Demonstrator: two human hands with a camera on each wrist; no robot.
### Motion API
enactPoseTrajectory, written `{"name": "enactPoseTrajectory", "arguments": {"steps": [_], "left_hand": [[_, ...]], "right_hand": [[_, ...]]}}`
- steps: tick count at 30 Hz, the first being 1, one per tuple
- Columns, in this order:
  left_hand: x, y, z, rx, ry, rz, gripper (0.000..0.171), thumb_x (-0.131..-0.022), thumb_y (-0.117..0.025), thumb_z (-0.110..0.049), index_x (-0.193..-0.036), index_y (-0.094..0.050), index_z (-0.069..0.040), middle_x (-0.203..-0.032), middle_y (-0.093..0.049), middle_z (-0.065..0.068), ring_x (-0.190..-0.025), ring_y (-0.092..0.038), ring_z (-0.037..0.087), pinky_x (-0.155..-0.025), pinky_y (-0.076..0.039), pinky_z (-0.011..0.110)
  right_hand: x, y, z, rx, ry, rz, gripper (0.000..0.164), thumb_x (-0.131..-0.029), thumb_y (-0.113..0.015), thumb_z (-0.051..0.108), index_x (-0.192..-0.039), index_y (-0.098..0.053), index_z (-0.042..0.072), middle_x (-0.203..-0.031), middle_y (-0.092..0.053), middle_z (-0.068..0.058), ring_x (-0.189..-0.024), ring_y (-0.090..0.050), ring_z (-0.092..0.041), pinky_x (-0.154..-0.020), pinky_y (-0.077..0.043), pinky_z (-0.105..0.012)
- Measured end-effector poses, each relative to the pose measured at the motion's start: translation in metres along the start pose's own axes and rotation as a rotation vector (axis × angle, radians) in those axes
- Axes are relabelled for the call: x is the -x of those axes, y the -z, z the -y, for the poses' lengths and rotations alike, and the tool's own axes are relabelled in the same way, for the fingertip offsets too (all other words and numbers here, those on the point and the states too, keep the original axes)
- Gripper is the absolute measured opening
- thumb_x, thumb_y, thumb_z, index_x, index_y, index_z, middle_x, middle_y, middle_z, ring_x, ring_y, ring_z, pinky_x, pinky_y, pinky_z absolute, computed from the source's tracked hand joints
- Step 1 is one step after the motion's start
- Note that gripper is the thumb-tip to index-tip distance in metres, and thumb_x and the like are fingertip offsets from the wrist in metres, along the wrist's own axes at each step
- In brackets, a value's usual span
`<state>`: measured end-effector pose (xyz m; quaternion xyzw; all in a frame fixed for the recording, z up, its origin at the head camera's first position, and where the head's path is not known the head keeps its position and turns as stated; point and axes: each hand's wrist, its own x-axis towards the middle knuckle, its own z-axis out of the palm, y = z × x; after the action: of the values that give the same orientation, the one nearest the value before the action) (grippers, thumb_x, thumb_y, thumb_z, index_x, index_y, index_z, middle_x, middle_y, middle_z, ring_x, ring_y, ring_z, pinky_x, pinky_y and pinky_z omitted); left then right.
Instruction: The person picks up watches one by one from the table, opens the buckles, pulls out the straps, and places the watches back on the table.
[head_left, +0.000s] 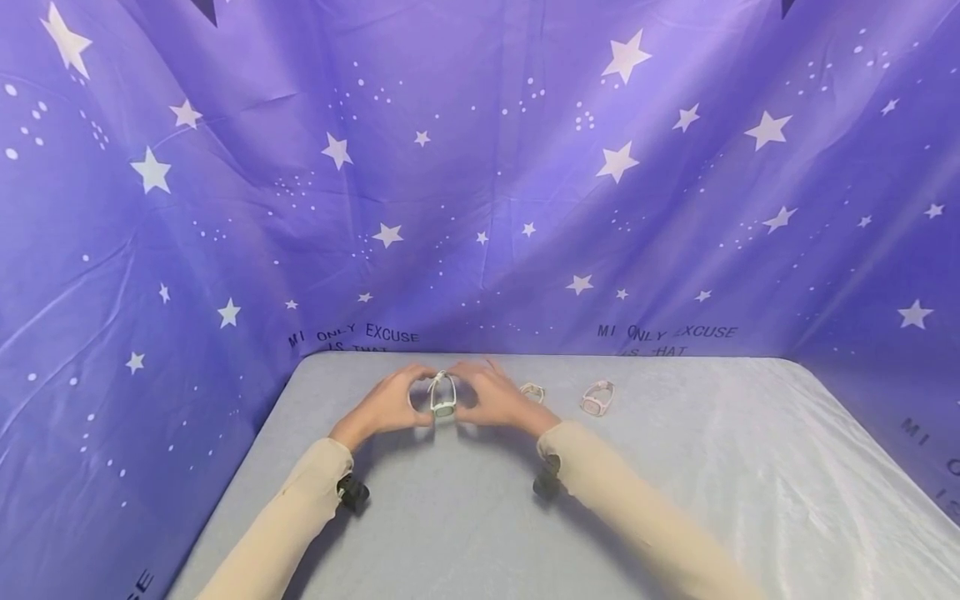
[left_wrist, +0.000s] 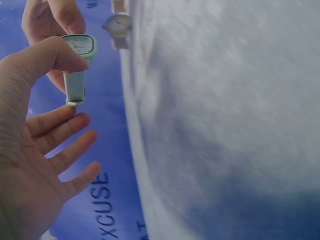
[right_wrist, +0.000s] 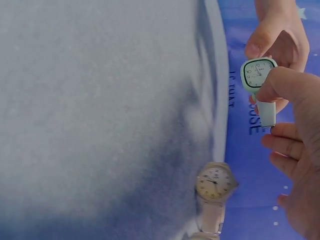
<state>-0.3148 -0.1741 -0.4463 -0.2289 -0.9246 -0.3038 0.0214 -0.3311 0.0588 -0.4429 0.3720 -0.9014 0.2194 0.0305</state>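
Watch point(right_wrist: 254, 75), pale green and square-faced, between both hands point(head_left: 386, 403) point(head_left: 491, 395)

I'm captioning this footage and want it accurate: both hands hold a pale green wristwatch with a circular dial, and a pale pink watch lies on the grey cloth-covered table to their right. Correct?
One detail is wrong: the pale green wristwatch has a square dial with rounded corners, not a circular one, as the right wrist view shows. The rest stands.
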Motion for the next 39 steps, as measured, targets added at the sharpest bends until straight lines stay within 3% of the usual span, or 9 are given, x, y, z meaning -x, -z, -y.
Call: {"name": "enactPoseTrajectory", "arguments": {"steps": [6, 11, 15, 17, 22, 28, 33, 39], "left_hand": [[-0.001, 0.004, -0.019, 0.049, -0.04, 0.001, 0.078, -0.069, -0.089, -0.02, -0.14, -0.057, -0.016, -0.139, -0.063, 0.006, -0.129, -0.058, 0.03, -0.11, -0.045, 0.062], [-0.002, 0.005, -0.038, 0.079, -0.094, 0.0, 0.078, -0.068, -0.088, -0.015, -0.14, -0.056, -0.014, -0.136, -0.065, 0.007, -0.129, -0.059, 0.029, -0.112, -0.045, 0.058], [-0.004, 0.004, -0.052, 0.108, -0.146, 0.0, 0.078, -0.068, -0.088, -0.009, -0.139, -0.055, -0.012, -0.132, -0.067, 0.008, -0.126, -0.061, 0.028, -0.112, -0.046, 0.056], [-0.004, 0.003, -0.058, 0.141, -0.175, 0.009, 0.077, -0.068, -0.087, -0.007, -0.138, -0.054, -0.011, -0.13, -0.067, 0.008, -0.124, -0.061, 0.027, -0.111, -0.048, 0.054], [-0.007, -0.001, -0.072, 0.304, -0.227, 0.07, 0.077, -0.07, -0.081, 0.003, -0.138, -0.046, -0.007, -0.127, -0.064, 0.015, -0.118, -0.062, 0.033, -0.105, -0.053, 0.054], [-0.008, -0.009, -0.084, 0.49, -0.192, 0.163, 0.078, -0.072, -0.075, 0.012, -0.141, -0.041, -0.004, -0.126, -0.062, 0.024, -0.114, -0.064, 0.04, -0.099, -0.058, 0.043], [-0.011, -0.02, -0.088, 0.645, -0.155, 0.233, 0.078, -0.074, -0.07, 0.019, -0.142, -0.037, 0.0, -0.122, -0.062, 0.027, -0.103, -0.068, 0.028, -0.094, -0.06, 0.032], [-0.015, -0.035, -0.085, 0.777, -0.044, 0.319, 0.084, -0.074, -0.065, 0.023, -0.147, -0.032, 0.001, -0.124, -0.058, 0.028, -0.096, -0.067, 0.018, -0.09, -0.062, 0.032]], "right_hand": [[0.016, 0.018, 0.004, -0.065, 0.011, -0.081, 0.069, -0.081, -0.08, 0.03, -0.143, -0.056, 0.009, -0.147, -0.058, -0.012, -0.145, -0.045, -0.033, -0.125, -0.009, -0.068], [0.032, 0.03, 0.003, -0.14, 0.012, -0.14, 0.069, -0.077, -0.081, 0.022, -0.14, -0.057, 0.007, -0.144, -0.061, -0.012, -0.141, -0.051, -0.033, -0.127, -0.012, -0.064], [0.045, 0.039, 0.001, -0.247, -0.032, -0.161, 0.071, -0.075, -0.084, 0.015, -0.141, -0.057, 0.012, -0.143, -0.062, -0.008, -0.136, -0.055, -0.03, -0.123, -0.03, -0.059], [0.052, 0.043, 0.001, -0.306, -0.049, -0.167, 0.073, -0.075, -0.084, 0.012, -0.142, -0.056, 0.014, -0.143, -0.061, -0.008, -0.127, -0.06, -0.031, -0.114, -0.044, -0.058], [0.068, 0.052, 0.004, -0.393, -0.045, -0.19, 0.072, -0.075, -0.083, 0.009, -0.141, -0.056, 0.011, -0.14, -0.064, -0.01, -0.122, -0.063, -0.033, -0.106, -0.052, -0.055], [0.085, 0.053, 0.004, -0.468, -0.067, -0.225, 0.073, -0.074, -0.081, -0.001, -0.141, -0.054, 0.007, -0.132, -0.068, -0.013, -0.118, -0.067, -0.032, -0.103, -0.057, -0.046], [0.096, 0.05, 0.0, -0.665, -0.084, -0.187, 0.074, -0.077, -0.074, -0.012, -0.144, -0.046, -0.001, -0.127, -0.066, -0.028, -0.114, -0.068, -0.041, -0.095, -0.061, -0.041], [0.106, 0.043, -0.008, -0.812, -0.154, -0.13, 0.073, -0.079, -0.069, -0.014, -0.146, -0.039, -0.008, -0.123, -0.063, -0.037, -0.112, -0.066, -0.049, -0.09, -0.062, -0.033]]}}
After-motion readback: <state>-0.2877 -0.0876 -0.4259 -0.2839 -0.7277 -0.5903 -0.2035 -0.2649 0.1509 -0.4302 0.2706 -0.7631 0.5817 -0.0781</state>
